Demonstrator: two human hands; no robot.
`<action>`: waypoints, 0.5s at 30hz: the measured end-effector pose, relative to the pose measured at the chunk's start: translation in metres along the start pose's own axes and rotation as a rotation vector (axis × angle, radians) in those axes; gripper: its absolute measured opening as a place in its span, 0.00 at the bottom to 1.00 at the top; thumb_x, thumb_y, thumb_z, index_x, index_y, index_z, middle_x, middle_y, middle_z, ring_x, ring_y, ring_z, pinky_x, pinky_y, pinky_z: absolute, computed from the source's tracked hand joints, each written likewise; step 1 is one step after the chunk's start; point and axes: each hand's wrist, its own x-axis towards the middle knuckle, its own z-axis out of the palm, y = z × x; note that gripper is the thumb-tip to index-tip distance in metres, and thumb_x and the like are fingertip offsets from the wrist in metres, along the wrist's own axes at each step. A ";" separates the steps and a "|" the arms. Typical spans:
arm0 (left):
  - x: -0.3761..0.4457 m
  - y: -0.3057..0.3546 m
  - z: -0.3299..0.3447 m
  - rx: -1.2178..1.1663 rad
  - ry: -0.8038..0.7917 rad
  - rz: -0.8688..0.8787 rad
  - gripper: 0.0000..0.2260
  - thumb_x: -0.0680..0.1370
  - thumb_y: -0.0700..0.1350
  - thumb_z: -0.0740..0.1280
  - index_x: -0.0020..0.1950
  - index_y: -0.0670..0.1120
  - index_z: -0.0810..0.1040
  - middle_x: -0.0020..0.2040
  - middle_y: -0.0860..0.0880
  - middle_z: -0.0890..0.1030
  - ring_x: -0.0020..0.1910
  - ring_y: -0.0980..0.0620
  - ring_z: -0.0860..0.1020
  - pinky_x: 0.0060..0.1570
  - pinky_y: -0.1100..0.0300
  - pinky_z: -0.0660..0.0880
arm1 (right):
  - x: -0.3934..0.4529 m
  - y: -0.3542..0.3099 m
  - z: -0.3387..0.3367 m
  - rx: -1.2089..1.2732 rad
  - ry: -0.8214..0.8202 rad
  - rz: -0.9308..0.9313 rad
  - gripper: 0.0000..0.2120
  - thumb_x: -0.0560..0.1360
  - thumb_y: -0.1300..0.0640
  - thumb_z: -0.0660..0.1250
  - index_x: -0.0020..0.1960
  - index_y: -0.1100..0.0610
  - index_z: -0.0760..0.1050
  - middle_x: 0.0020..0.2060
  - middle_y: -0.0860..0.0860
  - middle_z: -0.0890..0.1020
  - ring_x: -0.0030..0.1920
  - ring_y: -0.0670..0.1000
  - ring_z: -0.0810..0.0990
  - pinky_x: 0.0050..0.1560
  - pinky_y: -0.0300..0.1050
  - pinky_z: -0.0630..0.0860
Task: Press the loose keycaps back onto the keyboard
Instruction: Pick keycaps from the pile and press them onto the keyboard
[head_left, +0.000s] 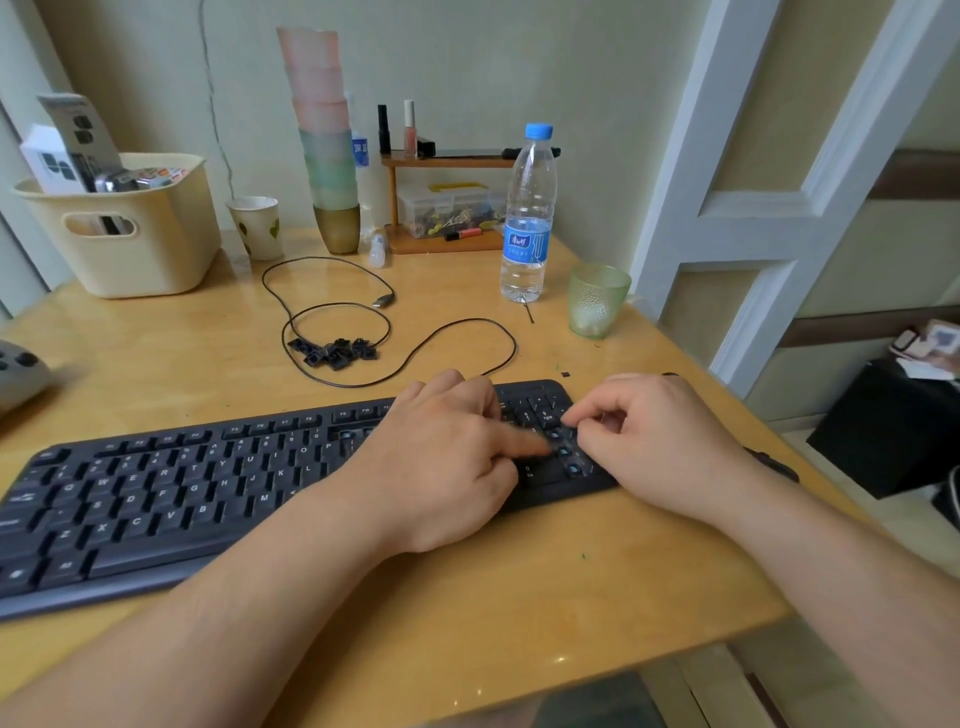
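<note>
A black keyboard (156, 488) lies across the wooden table. My left hand (441, 457) rests over its right part, with the index finger stretched straight onto the number pad. My right hand (654, 441) hovers at the pad's right edge, thumb and curled fingertips pinching a small dark keycap (577, 422) that is mostly hidden. Three bare blue switch domes (564, 453) show in a column between the two hands. A pile of loose black keycaps (332, 352) sits behind the keyboard, inside the cable loops. One tiny dark piece (565, 374) lies by the keyboard's far right corner.
The keyboard's cable (457, 332) loops over the table's middle. Behind stand a water bottle (527, 218), a green glass (596, 299), a paper cup (257, 226), stacked cups (324, 140), a cream basket (130, 234) and a small wooden shelf (447, 161). The table's edge runs just right of my right hand.
</note>
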 end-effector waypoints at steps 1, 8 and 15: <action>0.000 0.001 0.001 0.013 -0.019 0.001 0.26 0.78 0.55 0.49 0.74 0.71 0.70 0.50 0.58 0.66 0.55 0.53 0.64 0.64 0.50 0.66 | 0.001 0.001 0.002 0.011 0.005 -0.003 0.11 0.74 0.60 0.70 0.46 0.46 0.87 0.38 0.40 0.81 0.41 0.41 0.78 0.40 0.27 0.69; -0.001 0.000 -0.006 0.066 -0.018 0.009 0.22 0.81 0.55 0.53 0.73 0.71 0.71 0.50 0.58 0.66 0.55 0.53 0.63 0.62 0.51 0.65 | 0.019 -0.010 0.011 0.056 0.052 -0.077 0.11 0.76 0.58 0.70 0.46 0.43 0.86 0.40 0.42 0.80 0.41 0.43 0.77 0.40 0.27 0.69; 0.004 -0.063 -0.073 0.106 0.058 -0.182 0.11 0.81 0.55 0.64 0.57 0.59 0.85 0.48 0.58 0.80 0.49 0.56 0.78 0.53 0.54 0.78 | 0.072 -0.068 0.041 0.096 -0.073 -0.157 0.08 0.79 0.54 0.70 0.52 0.43 0.86 0.39 0.36 0.81 0.36 0.35 0.77 0.35 0.27 0.67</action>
